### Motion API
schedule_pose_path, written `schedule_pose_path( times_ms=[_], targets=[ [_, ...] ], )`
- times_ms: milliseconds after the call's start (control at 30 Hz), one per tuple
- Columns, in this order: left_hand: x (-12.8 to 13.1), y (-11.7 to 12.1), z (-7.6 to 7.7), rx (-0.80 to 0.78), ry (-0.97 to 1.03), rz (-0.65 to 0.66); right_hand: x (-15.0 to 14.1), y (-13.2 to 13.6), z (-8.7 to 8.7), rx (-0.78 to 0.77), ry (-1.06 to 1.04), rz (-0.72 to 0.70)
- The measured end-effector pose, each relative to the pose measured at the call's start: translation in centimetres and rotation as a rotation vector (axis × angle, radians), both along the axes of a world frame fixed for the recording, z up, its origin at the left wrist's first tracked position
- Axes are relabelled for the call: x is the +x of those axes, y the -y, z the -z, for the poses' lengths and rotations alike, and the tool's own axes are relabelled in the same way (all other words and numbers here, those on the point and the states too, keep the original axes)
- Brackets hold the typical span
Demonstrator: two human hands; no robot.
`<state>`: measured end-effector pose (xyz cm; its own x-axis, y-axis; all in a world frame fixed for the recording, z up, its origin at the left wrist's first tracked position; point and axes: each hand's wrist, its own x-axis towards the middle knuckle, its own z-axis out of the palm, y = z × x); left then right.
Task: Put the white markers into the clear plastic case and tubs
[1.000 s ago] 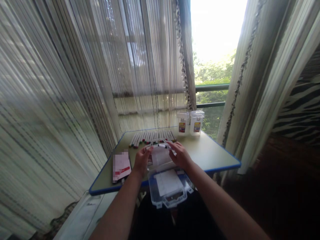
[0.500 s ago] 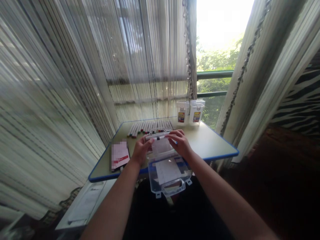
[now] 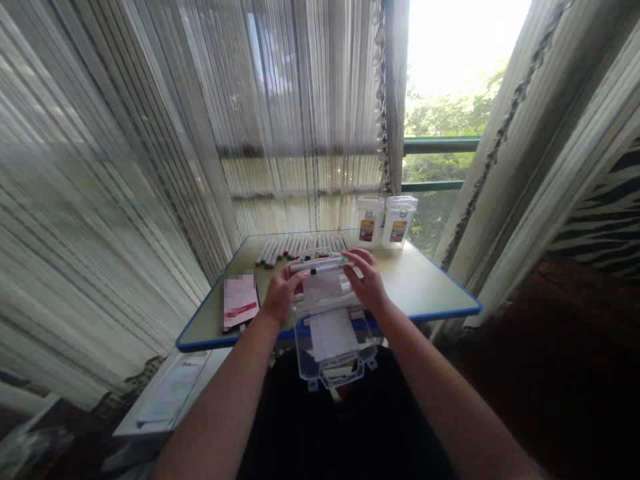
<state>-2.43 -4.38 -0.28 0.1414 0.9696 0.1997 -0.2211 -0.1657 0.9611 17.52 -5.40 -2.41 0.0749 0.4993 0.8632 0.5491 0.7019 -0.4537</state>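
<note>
A clear plastic carrying case point(image 3: 300, 340) is tilted open at the table's front edge, its lid with a handle hanging toward my lap. My left hand point(image 3: 281, 293) grips the left side of the case, thumb over its front. Along the top of the case lies a white marker point(image 3: 325, 264) with a green end. My right hand point(image 3: 369, 277) pinches around that green end at the case's right side. A white paper point(image 3: 334, 335) shows through the lid. Behind the case, several white markers point(image 3: 300, 245) with coloured caps are lined up in a row.
Two upright clear containers point(image 3: 399, 223) with labels stand at the back right of the blue-edged table point(image 3: 425, 287). A dark-edged device or notepad point(image 3: 241, 300), partly pixelated, lies at the left. Lower left is a white surface point(image 3: 170, 393). Curtains hang behind.
The right hand's fingers have shifted slightly, and the marker's green end now shows beside them. The left hand keeps its hold on the case. The view has shifted a little.
</note>
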Motion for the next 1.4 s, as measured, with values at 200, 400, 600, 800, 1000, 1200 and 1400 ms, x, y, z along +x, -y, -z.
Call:
schedule_pose_path(
  times_ms=[200, 400, 600, 800, 1000, 1200, 1400],
  targets=[
    [0.0, -0.1, 0.1, -0.006, 0.037, -0.005, 0.4, 0.1, -0.1, -0.084, -0.082, -0.017],
    [-0.1, -0.3, 0.4, -0.035, 0.032, 0.013, 0.4, -0.2, 0.5, -0.149, -0.12, -0.129],
    [0.1, -0.1, 0.2, -0.043, 0.018, 0.002, 0.3, -0.3, 0.5, -0.153, -0.116, -0.093],
    [0.1, -0.2, 0.2, -0.044, 0.035, 0.018, 0.3, 0.0, 0.3, -0.156, -0.158, -0.071],
    [0.0, -0.2, 0.2, -0.062, 0.044, 0.066, 0.3, -0.4, 0.9, -0.378, -0.315, -0.315],
    [0.2, 0.0, 0.2, -0.048, 0.043, 0.078, 0.2, -0.3, 0.7, -0.447, -0.42, -0.503],
    [1.0, 0.1, 0.1, -0.079, 0.063, 0.018, 0.3, -0.8, 0.7, -0.496, -0.435, -0.503]
  ],
)
